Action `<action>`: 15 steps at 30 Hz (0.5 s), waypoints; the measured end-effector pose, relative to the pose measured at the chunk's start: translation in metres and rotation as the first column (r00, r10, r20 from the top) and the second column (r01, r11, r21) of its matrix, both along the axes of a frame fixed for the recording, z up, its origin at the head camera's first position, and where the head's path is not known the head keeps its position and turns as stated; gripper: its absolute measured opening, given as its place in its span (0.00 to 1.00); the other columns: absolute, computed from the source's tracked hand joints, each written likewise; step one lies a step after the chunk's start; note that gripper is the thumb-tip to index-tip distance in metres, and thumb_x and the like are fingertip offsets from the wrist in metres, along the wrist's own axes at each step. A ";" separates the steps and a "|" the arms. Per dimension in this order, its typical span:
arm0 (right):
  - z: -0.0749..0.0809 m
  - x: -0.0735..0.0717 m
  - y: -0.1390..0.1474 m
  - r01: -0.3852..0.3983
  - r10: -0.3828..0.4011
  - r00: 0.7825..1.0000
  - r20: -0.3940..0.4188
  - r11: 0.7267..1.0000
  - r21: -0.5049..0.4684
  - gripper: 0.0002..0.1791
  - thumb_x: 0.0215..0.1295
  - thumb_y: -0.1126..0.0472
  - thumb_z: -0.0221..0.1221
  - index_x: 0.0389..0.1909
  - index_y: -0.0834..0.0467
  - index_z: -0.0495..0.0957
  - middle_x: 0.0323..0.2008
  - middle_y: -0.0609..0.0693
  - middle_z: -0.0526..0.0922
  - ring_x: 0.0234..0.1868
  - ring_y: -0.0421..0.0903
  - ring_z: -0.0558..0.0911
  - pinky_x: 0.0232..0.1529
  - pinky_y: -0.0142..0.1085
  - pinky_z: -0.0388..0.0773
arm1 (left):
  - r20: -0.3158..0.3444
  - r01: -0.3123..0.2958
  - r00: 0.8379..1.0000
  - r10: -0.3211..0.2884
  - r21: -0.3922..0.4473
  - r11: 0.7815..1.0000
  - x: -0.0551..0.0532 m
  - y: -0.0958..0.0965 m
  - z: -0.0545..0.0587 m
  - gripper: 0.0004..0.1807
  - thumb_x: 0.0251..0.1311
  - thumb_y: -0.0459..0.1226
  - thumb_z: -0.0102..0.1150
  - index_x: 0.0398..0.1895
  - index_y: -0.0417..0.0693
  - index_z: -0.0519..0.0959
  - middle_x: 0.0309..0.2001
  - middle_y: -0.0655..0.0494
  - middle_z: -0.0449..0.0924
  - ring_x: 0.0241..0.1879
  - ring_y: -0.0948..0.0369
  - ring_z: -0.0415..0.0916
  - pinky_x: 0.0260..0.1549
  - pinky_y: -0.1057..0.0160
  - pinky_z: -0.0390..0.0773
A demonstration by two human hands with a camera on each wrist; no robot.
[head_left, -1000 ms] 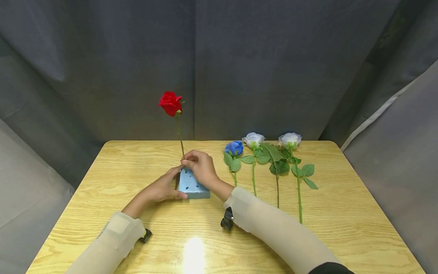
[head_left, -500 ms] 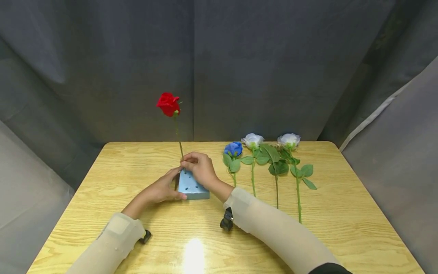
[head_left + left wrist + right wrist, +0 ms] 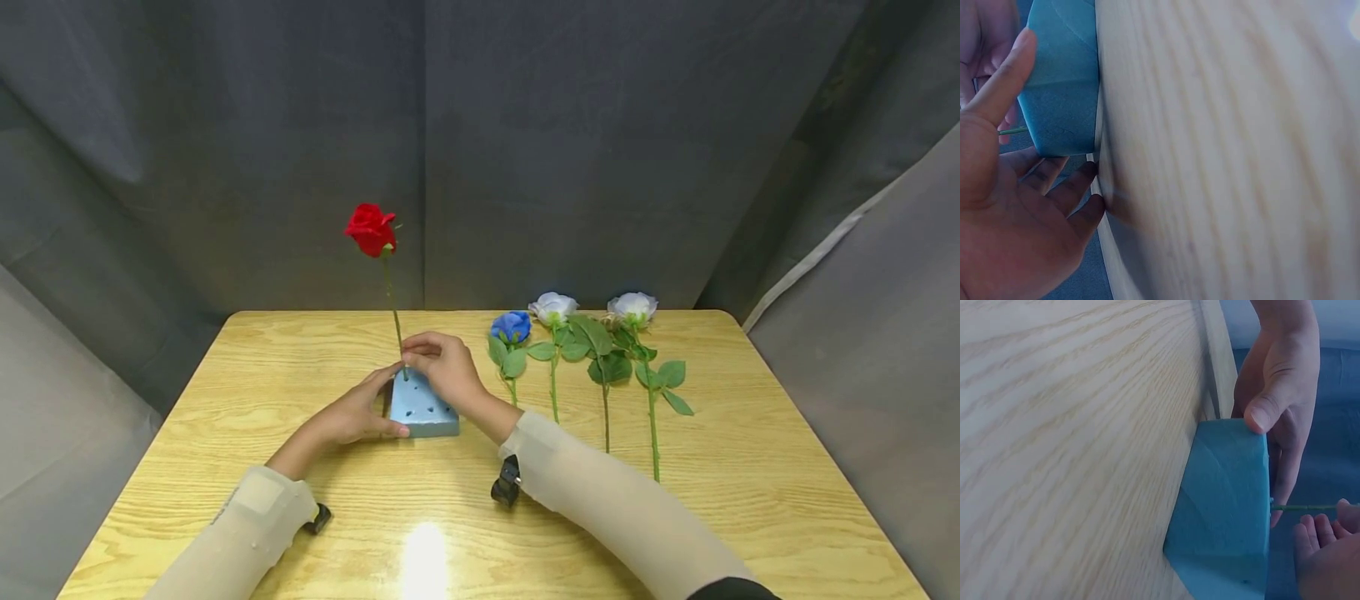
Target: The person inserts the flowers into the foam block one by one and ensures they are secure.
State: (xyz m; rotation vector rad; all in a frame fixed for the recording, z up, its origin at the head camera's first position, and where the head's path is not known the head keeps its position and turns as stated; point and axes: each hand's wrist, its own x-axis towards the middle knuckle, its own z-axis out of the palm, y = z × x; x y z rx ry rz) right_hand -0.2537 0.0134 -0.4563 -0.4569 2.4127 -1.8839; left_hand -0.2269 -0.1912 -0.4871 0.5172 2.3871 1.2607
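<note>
A red rose [image 3: 371, 230] stands nearly upright, its stem reaching down to a hole at the far end of the light blue foam block [image 3: 417, 398]. My right hand [image 3: 447, 372] has its thumb and fingertips at the stem just above the block, pinching it. My left hand [image 3: 352, 413] holds the block from the left, thumb on the near corner and fingers along the side towards the far end. In the left wrist view, the thumb lies across the block's [image 3: 1063, 87] edge. The right wrist view shows the green stem [image 3: 1304, 507] entering the block's holed face.
Right of the hands lie a blue rose [image 3: 512, 327], a white rose [image 3: 553, 308], a leafy stem [image 3: 606, 400] and another white rose [image 3: 633, 307] on the wooden table [image 3: 300, 350]. Grey curtains [image 3: 225, 167] hang behind and at both sides.
My right hand has shifted slightly to the right, and more of the stem's foot shows. The rose head swayed left, then slightly back right. My left hand and the block stay put.
</note>
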 end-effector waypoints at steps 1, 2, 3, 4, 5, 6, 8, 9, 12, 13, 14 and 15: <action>0.001 0.000 0.002 0.000 0.000 1.000 0.002 1.000 -0.002 0.12 0.70 0.62 0.67 0.52 0.59 0.86 0.44 0.52 0.90 0.47 0.45 0.88 0.51 0.39 0.83 | 0.000 -0.003 1.000 0.003 -0.004 1.000 0.000 0.000 0.000 0.65 0.53 0.45 0.79 0.85 0.54 0.43 0.83 0.41 0.40 0.81 0.39 0.40 0.74 0.31 0.48; 0.001 0.000 0.003 0.000 0.000 1.000 0.002 1.000 -0.005 0.13 0.70 0.62 0.67 0.52 0.60 0.86 0.45 0.52 0.90 0.48 0.45 0.88 0.51 0.39 0.84 | 0.001 -0.004 1.000 0.004 -0.007 1.000 0.000 0.000 0.000 0.65 0.53 0.45 0.79 0.85 0.53 0.43 0.83 0.41 0.40 0.81 0.39 0.40 0.74 0.32 0.48; 0.002 0.000 0.005 -0.001 0.001 1.000 0.002 1.000 -0.006 0.13 0.70 0.62 0.66 0.53 0.60 0.86 0.46 0.53 0.90 0.48 0.46 0.88 0.51 0.39 0.84 | 0.001 -0.006 1.000 0.006 -0.011 1.000 0.000 0.000 -0.001 0.65 0.53 0.46 0.79 0.85 0.53 0.43 0.83 0.40 0.41 0.81 0.39 0.41 0.74 0.32 0.48; 0.002 0.000 0.007 -0.001 0.001 1.000 0.008 1.000 -0.008 0.14 0.70 0.62 0.66 0.54 0.60 0.85 0.47 0.53 0.89 0.49 0.47 0.88 0.51 0.39 0.84 | 0.002 -0.008 1.000 0.008 -0.014 1.000 0.000 0.000 -0.001 0.65 0.53 0.46 0.80 0.85 0.52 0.43 0.83 0.40 0.41 0.80 0.39 0.43 0.74 0.32 0.48; 0.003 0.000 0.010 -0.003 0.003 1.000 0.014 1.000 -0.014 0.14 0.71 0.62 0.66 0.55 0.61 0.85 0.48 0.54 0.89 0.50 0.47 0.88 0.52 0.39 0.84 | 0.005 -0.010 1.000 0.010 -0.017 1.000 -0.001 0.000 -0.001 0.65 0.53 0.46 0.79 0.85 0.51 0.42 0.83 0.40 0.41 0.80 0.39 0.43 0.74 0.32 0.49; 0.004 0.001 0.012 -0.005 0.006 1.000 0.019 1.000 -0.022 0.15 0.71 0.62 0.66 0.56 0.61 0.84 0.50 0.55 0.89 0.51 0.48 0.87 0.53 0.39 0.84 | 0.006 -0.012 1.000 0.012 -0.021 1.000 -0.001 0.000 -0.001 0.65 0.53 0.46 0.79 0.85 0.51 0.42 0.83 0.40 0.41 0.80 0.39 0.44 0.74 0.33 0.49; 0.005 0.002 0.016 -0.009 0.010 1.000 0.028 0.999 -0.042 0.16 0.71 0.62 0.65 0.57 0.62 0.83 0.53 0.58 0.87 0.54 0.50 0.87 0.55 0.39 0.83 | 0.008 -0.012 1.000 0.012 -0.025 1.000 -0.001 0.000 -0.001 0.65 0.54 0.46 0.79 0.85 0.51 0.42 0.82 0.40 0.41 0.80 0.38 0.46 0.74 0.33 0.50; 0.006 0.002 0.018 -0.012 0.013 0.999 0.033 0.998 -0.055 0.17 0.71 0.62 0.65 0.58 0.62 0.83 0.54 0.59 0.86 0.55 0.51 0.86 0.56 0.39 0.83 | 0.008 -0.013 1.000 0.013 -0.026 1.000 0.000 0.000 -0.001 0.65 0.54 0.46 0.79 0.85 0.51 0.42 0.82 0.39 0.41 0.80 0.38 0.46 0.74 0.33 0.50; 0.007 0.003 0.025 -0.012 0.016 0.999 0.036 0.996 -0.090 0.18 0.71 0.63 0.65 0.59 0.63 0.82 0.55 0.61 0.85 0.56 0.53 0.86 0.57 0.39 0.82 | 0.007 -0.016 1.000 0.016 -0.029 0.999 0.000 0.000 -0.001 0.65 0.54 0.46 0.79 0.85 0.51 0.42 0.83 0.39 0.41 0.80 0.38 0.46 0.74 0.33 0.51; 0.007 0.004 0.027 -0.011 0.014 0.999 0.037 0.995 -0.098 0.18 0.71 0.63 0.65 0.59 0.64 0.82 0.55 0.61 0.85 0.56 0.53 0.86 0.57 0.39 0.82 | 0.006 -0.017 1.000 0.017 -0.030 0.999 0.000 0.000 -0.001 0.64 0.54 0.46 0.79 0.85 0.51 0.43 0.83 0.39 0.41 0.80 0.38 0.46 0.74 0.33 0.51; 0.007 0.004 0.029 -0.010 0.014 0.999 0.034 0.995 -0.102 0.19 0.70 0.64 0.66 0.60 0.64 0.81 0.56 0.60 0.85 0.56 0.53 0.85 0.58 0.39 0.82 | 0.005 -0.017 1.000 0.018 -0.030 0.999 0.000 0.000 -0.002 0.64 0.54 0.46 0.79 0.85 0.52 0.43 0.83 0.39 0.40 0.80 0.38 0.45 0.74 0.33 0.51; 0.007 0.005 0.031 -0.009 0.012 0.999 0.031 0.994 -0.108 0.19 0.70 0.64 0.66 0.60 0.64 0.81 0.55 0.60 0.86 0.56 0.53 0.85 0.58 0.38 0.82 | 0.004 -0.018 1.000 0.018 -0.032 0.999 0.001 0.000 -0.002 0.64 0.54 0.46 0.79 0.85 0.52 0.43 0.83 0.39 0.40 0.80 0.38 0.45 0.73 0.32 0.51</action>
